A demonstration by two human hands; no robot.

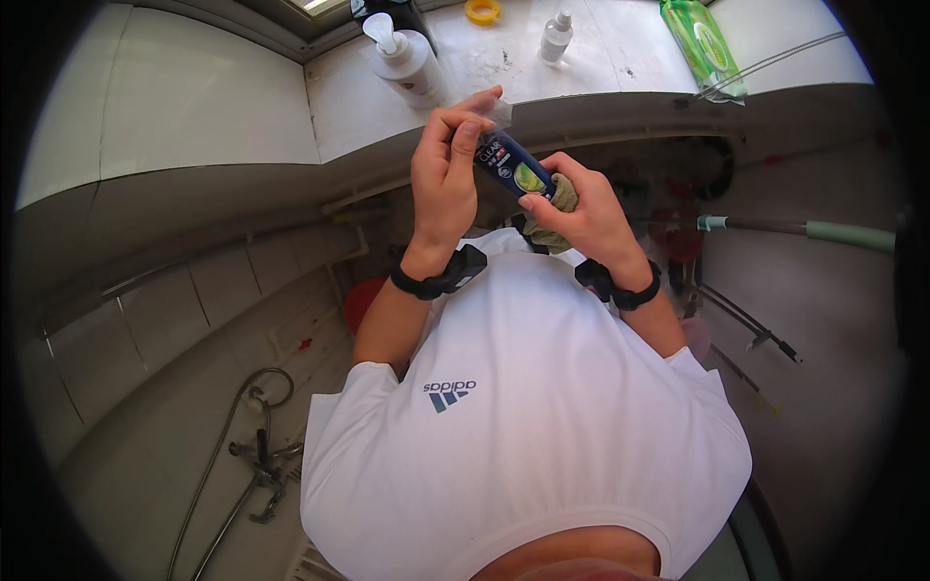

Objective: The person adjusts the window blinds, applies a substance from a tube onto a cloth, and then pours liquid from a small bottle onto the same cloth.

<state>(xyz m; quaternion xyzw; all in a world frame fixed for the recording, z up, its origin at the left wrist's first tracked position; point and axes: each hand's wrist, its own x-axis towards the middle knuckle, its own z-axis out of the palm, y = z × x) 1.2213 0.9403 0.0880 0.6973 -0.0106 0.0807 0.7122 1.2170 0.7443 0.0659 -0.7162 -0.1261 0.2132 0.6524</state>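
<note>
A dark blue Clear shampoo bottle (514, 165) is held tilted between my two hands, its printed front turned up towards me. My left hand (446, 160) grips its upper end, thumb pressed near a translucent piece (498, 113); whether that is a cap or a wrap I cannot tell. Around the lower end, my right hand (590, 197) holds the bottle together with a crumpled olive-green cloth (564, 194). Part of the cloth hangs below the hand. Both hands are just in front of the white window sill (479, 69).
On the sill stand a white pump bottle (414, 72) and a small clear spray bottle (556, 40). A yellow tape roll (482, 11) and a green wipes packet (703, 47) lie there too. Left below is a shower mixer (263, 457) with its hose; a green-sleeved pole (846, 236) extends at right.
</note>
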